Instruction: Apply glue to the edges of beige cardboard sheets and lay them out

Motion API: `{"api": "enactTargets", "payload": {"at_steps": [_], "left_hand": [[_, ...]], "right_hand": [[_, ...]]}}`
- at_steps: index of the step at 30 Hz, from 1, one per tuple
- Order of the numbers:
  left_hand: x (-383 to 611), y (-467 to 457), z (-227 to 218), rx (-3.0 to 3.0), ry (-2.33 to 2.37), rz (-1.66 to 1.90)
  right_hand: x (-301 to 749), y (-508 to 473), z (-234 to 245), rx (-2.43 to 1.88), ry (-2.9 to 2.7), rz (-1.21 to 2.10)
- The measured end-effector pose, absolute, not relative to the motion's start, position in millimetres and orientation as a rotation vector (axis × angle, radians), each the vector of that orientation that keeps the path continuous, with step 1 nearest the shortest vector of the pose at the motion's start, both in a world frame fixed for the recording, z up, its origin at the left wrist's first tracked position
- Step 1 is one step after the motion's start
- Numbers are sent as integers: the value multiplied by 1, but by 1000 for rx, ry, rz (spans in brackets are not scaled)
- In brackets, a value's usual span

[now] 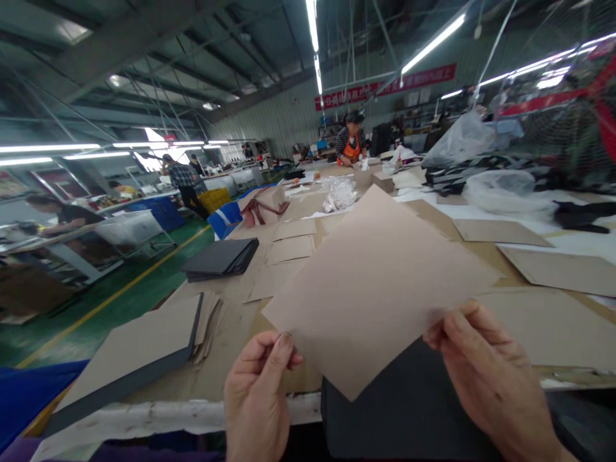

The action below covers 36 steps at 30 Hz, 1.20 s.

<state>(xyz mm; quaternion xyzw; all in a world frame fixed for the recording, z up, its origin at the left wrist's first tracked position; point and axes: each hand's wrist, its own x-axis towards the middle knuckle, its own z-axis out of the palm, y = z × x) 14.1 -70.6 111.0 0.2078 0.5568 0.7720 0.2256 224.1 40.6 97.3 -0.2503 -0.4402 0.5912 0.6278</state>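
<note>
— Two bare hands hold one thing, yes? What is it?

— Yes. The left hand (255, 401) and the right hand (491, 378) each pinch an edge of a thin beige square paper sheet (375, 289). It is lifted above the table, turned so one corner points down. Fingers and thumbs are closed on the sheet; nothing else is in them.

— Which step is this, in your opinion?

— I judge the sheet is in the air between picking and placing. Directly under it lies a dark grey flat board (409, 410), at the near edge of the long cardboard-covered worktable (231, 359). A next move, I think, needs the sheet turned square and its corners matched carefully, because it is thin and bends easily.

— And a little farther?

— At the left lies a flat stack of grey-edged boards with a brown top (129, 356); behind it a pile of dark grey sheets (219, 258). More brown sheets (293, 229) lie apart on the table.

— Any containers?

— Far on the left, a clear plastic crate (129, 228); what is in it I cannot tell. Clear plastic bags (339, 192) lie farther, contents unclear. A person in an orange apron (353, 142) works at the far end.
</note>
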Motion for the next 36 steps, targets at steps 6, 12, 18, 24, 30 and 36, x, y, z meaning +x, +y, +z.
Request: {"api": "enactTargets", "payload": {"at_steps": [6, 12, 18, 24, 30, 36], "left_hand": [[-19, -92, 126, 717, 1638, 1860], [-17, -99, 125, 667, 1660, 1664], [-17, -99, 117, 717, 1634, 1563], [-19, -95, 103, 742, 1623, 1496], [0, -81, 95, 609, 1714, 1646], [22, -87, 73, 792, 1856, 1466]], "right_hand": [[258, 58, 104, -660, -1238, 1033], [267, 64, 121, -833, -1744, 771], [268, 64, 112, -808, -1858, 854], [270, 62, 103, -851, -1855, 784], [285, 45, 90, -976, -1875, 683], [330, 23, 43, -1308, -1697, 848]]}}
